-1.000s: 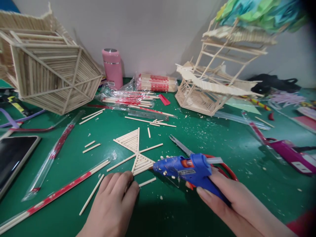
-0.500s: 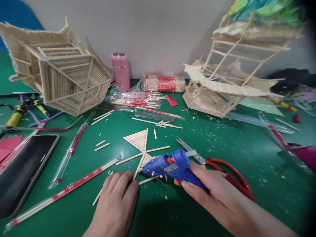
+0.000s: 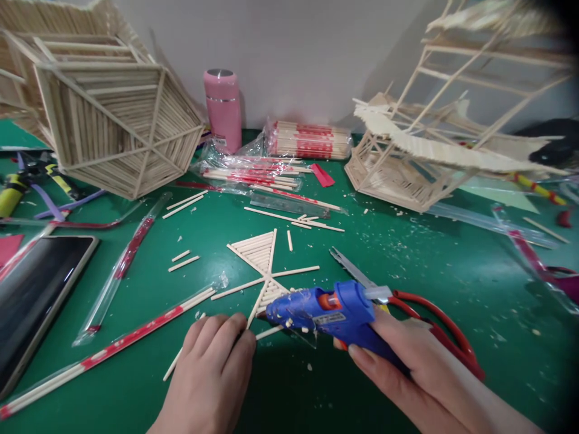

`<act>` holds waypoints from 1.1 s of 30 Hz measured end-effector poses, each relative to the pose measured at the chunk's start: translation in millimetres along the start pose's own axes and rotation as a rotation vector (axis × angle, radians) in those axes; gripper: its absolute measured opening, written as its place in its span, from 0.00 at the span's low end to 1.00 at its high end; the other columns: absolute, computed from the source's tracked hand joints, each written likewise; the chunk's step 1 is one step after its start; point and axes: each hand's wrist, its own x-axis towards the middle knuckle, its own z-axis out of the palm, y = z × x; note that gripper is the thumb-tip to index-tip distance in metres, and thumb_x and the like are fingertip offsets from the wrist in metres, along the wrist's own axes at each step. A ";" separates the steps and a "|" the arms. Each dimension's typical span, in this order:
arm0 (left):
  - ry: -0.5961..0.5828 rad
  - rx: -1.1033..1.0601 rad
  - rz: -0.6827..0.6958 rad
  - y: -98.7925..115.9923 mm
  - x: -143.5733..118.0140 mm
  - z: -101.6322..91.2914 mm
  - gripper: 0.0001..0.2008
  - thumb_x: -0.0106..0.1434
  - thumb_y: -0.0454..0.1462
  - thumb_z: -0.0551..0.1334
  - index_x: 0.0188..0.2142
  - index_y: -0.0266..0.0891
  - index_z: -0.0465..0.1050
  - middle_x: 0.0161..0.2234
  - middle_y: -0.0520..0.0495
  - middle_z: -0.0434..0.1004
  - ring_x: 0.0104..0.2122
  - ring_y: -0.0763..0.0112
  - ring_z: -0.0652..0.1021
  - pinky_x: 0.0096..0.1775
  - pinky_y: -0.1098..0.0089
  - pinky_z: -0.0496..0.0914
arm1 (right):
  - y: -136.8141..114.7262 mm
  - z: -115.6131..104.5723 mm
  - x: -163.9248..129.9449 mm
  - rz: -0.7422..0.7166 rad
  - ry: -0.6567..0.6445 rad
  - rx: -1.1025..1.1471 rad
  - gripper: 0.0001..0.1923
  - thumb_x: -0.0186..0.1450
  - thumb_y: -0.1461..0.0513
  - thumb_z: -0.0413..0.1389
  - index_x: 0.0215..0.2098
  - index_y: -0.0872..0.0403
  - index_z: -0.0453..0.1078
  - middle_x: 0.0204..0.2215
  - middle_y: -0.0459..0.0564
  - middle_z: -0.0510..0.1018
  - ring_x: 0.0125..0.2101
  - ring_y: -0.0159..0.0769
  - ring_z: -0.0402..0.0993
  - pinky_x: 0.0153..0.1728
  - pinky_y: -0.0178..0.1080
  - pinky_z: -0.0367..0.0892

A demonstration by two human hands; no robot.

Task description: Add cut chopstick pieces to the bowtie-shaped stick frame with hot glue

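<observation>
My right hand (image 3: pixel 407 355) is wrapped round a blue hot glue gun (image 3: pixel 335 313), with a clear glue stick jutting from its back. The gun's nozzle meets the lower part of a flat star-shaped frame of wooden sticks (image 3: pixel 268 277). Two opposite wedges of that frame are filled with rows of sticks; the gun partly covers the lower one. My left hand (image 3: pixel 217 361) is closed at the frame's lower tip, its fingertips on the end of a stick. A loose stick (image 3: pixel 270 332) lies just below the nozzle, and another pokes out beneath the left hand.
Red-handled scissors (image 3: pixel 434 319) lie behind the right hand. A stick-built model (image 3: pixel 122 132) stands left, another (image 3: pixel 407 157) right. Along the wall are a pink flask (image 3: pixel 223 114) and bundled sticks (image 3: pixel 310 140). A phone (image 3: pixel 40 295) and wrapped chopsticks (image 3: pixel 131 337) lie left.
The view has tilted down and come closer, so the models and flask sit higher and larger. Both hands keep their places at the frame, the nozzle still at its lower wedge.
</observation>
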 end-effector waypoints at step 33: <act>-0.018 0.003 0.007 -0.7 -1.0 0.5 0.09 0.64 0.30 0.50 0.38 0.39 0.68 0.39 0.45 0.74 0.38 0.63 0.69 0.40 0.60 0.62 | -1.9 1.6 -5.0 0.044 -0.054 0.042 0.18 0.64 0.54 0.49 0.51 0.48 0.63 0.33 0.48 0.78 0.31 0.38 0.77 0.31 0.37 0.74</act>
